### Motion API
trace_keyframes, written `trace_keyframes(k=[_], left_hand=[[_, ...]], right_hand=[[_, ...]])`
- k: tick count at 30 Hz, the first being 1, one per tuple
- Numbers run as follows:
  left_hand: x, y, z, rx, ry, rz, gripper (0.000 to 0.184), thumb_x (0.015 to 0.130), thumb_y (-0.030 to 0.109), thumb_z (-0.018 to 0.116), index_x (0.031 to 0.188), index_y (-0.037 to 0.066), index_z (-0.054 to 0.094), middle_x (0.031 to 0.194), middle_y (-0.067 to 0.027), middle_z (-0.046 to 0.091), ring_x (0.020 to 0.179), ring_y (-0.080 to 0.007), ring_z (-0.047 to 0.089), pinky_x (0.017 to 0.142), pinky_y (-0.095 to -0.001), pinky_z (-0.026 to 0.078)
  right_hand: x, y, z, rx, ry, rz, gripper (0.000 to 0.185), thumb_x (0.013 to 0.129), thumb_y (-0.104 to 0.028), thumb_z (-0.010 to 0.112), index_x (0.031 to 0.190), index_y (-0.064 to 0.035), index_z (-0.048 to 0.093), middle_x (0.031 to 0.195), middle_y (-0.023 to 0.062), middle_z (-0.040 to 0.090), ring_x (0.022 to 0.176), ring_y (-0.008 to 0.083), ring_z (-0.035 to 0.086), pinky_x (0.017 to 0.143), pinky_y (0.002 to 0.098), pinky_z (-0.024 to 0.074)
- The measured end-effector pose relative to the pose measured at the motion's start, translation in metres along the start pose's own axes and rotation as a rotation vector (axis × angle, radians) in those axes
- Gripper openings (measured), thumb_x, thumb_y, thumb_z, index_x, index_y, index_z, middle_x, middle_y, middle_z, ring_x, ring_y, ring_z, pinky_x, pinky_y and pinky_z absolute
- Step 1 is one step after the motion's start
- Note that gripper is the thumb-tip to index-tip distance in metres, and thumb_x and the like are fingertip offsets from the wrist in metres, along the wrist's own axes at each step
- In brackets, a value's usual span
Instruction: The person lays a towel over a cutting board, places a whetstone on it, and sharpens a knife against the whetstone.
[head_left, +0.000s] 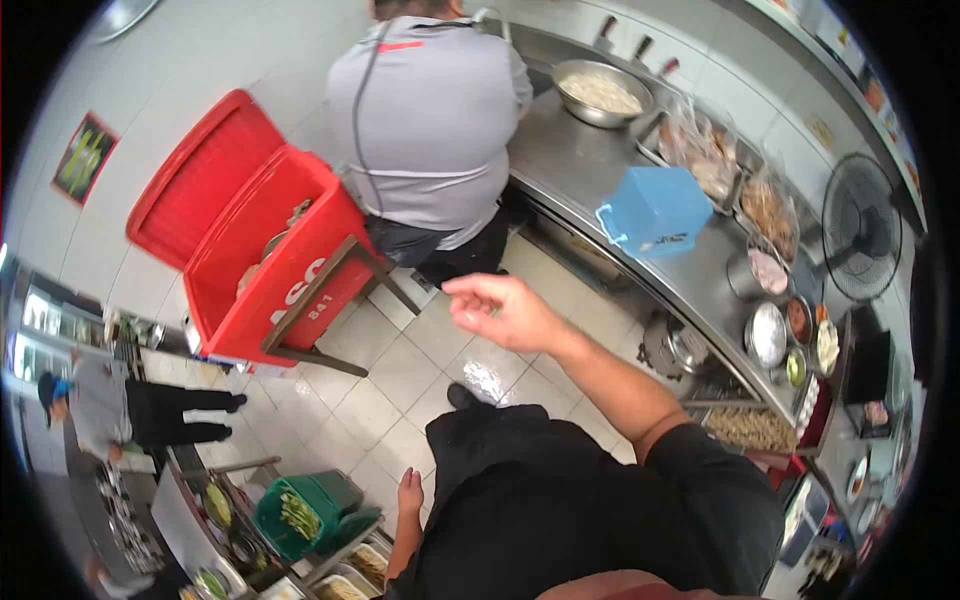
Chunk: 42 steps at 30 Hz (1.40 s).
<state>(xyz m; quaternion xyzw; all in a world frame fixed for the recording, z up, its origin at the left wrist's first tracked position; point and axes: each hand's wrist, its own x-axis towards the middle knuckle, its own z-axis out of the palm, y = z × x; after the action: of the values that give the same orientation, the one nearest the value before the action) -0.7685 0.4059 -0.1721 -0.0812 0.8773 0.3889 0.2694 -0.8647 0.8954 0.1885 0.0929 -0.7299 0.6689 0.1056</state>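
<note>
My right hand (500,312) reaches out over the tiled floor, its fingers loosely bent and a little apart, with nothing visible in them. It is nearest to the large red cooler bin (320,285) with its lid raised, and does not touch it. Low at my side hangs my left hand (410,492), fingers stretched out and holding nothing I can see. Close to that hand stands a green bin (283,515) with leafy green vegetables (299,514) inside. A wooden stand (330,305) leans across the red bin's front.
A person in a grey shirt (430,110) stands at the steel counter (575,165). On it are a bowl of pale food (600,92), a blue plastic container (657,212) and bagged meat (700,160). A fan (862,228) stands right; another person (100,405) is far left.
</note>
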Motion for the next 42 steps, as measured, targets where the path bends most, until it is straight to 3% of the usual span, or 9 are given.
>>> trace_keyframes(k=[5,6,14,22,28,31,33,39,42], left_hand=[[0.098,-0.011,-0.018,-0.172,-0.099,-0.061,0.051,0.104,0.035,0.056,0.132,-0.005,0.068,0.118,-0.0196,0.075,0.106,-0.0301,0.072,0.092,-0.0398,0.057],[0.114,-0.025,-0.023,-0.298,-0.150,-0.165,0.041,0.104,0.036,0.057,0.121,0.001,0.071,0.089,-0.0065,0.069,0.072,-0.0197,0.066,0.059,-0.0362,0.053],[0.249,0.109,-0.033,-0.246,-0.123,-0.191,0.025,0.107,0.033,0.054,0.092,0.013,0.059,0.074,0.0018,0.051,0.056,-0.0118,0.053,0.045,-0.0281,0.041],[0.359,0.201,-0.022,-0.280,-0.092,-0.074,0.042,0.107,0.031,0.060,0.137,0.002,0.066,0.098,-0.0024,0.068,0.081,-0.0141,0.063,0.071,-0.0311,0.055],[0.355,0.229,0.008,-0.410,-0.019,-0.286,0.041,0.107,0.030,0.060,0.136,0.001,0.067,0.099,-0.0075,0.073,0.088,-0.0180,0.067,0.077,-0.0333,0.056],[0.361,0.206,0.050,-0.127,0.019,-0.174,0.040,0.107,0.031,0.056,0.129,0.001,0.070,0.113,-0.0188,0.076,0.104,-0.0321,0.072,0.092,-0.0408,0.057],[0.347,0.205,0.064,0.462,-0.064,0.113,0.049,0.108,0.037,0.043,0.119,0.001,0.073,0.124,-0.0275,0.071,0.120,-0.0473,0.065,0.106,-0.0525,0.050],[0.264,0.293,0.102,-0.112,0.215,-0.253,0.056,0.104,0.043,0.056,0.136,-0.002,0.067,0.137,-0.0267,0.067,0.133,-0.0390,0.062,0.114,-0.0426,0.047],[0.232,0.305,0.120,-0.162,0.236,-0.351,0.056,0.103,0.044,0.058,0.138,0.000,0.067,0.138,-0.0243,0.068,0.132,-0.0373,0.064,0.114,-0.0412,0.048]], right_hand=[[0.065,-0.005,-0.044,-0.026,0.215,0.014,0.039,0.100,-0.018,0.077,0.132,0.0010,0.068,0.093,0.0003,0.071,0.081,0.0046,0.063,0.073,0.0242,0.0544],[0.078,-0.003,-0.055,-0.074,0.265,0.001,0.040,0.099,-0.021,0.078,0.132,0.0006,0.068,0.092,-0.0006,0.070,0.080,0.0040,0.062,0.072,0.0243,0.0540],[0.177,0.021,-0.150,-0.354,0.534,0.013,0.043,0.099,-0.025,0.078,0.132,0.0022,0.068,0.097,0.0025,0.072,0.083,0.0070,0.064,0.078,0.0267,0.0561],[0.291,-0.001,-0.314,-0.809,0.707,0.001,0.053,0.097,-0.037,0.076,0.132,0.0015,0.068,0.098,0.0119,0.077,0.087,0.0185,0.072,0.080,0.0353,0.0584],[0.431,-0.018,-0.477,-1.185,0.760,-0.069,0.055,0.099,-0.049,0.063,0.123,-0.0009,0.073,0.104,0.0231,0.077,0.101,0.0407,0.074,0.091,0.0485,0.0569],[0.514,-0.010,-0.581,-1.181,0.706,0.152,0.062,0.099,-0.054,0.065,0.128,0.0005,0.071,0.112,0.0223,0.078,0.102,0.0310,0.077,0.089,0.0429,0.0586],[0.563,0.015,-0.670,-1.566,0.606,0.013,0.061,0.102,-0.055,0.056,0.121,0.0002,0.074,0.112,0.0260,0.076,0.108,0.0420,0.073,0.095,0.0485,0.0554],[0.714,0.106,-0.922,-1.644,0.113,0.186,0.078,0.106,-0.063,0.045,0.114,0.0095,0.072,0.114,0.0375,0.070,0.117,0.0514,0.066,0.097,0.0561,0.0487],[0.719,0.145,-0.926,-1.250,0.282,0.452,0.069,0.107,-0.059,0.045,0.103,0.0034,0.073,0.091,0.0239,0.073,0.087,0.0386,0.071,0.076,0.0517,0.0531]])
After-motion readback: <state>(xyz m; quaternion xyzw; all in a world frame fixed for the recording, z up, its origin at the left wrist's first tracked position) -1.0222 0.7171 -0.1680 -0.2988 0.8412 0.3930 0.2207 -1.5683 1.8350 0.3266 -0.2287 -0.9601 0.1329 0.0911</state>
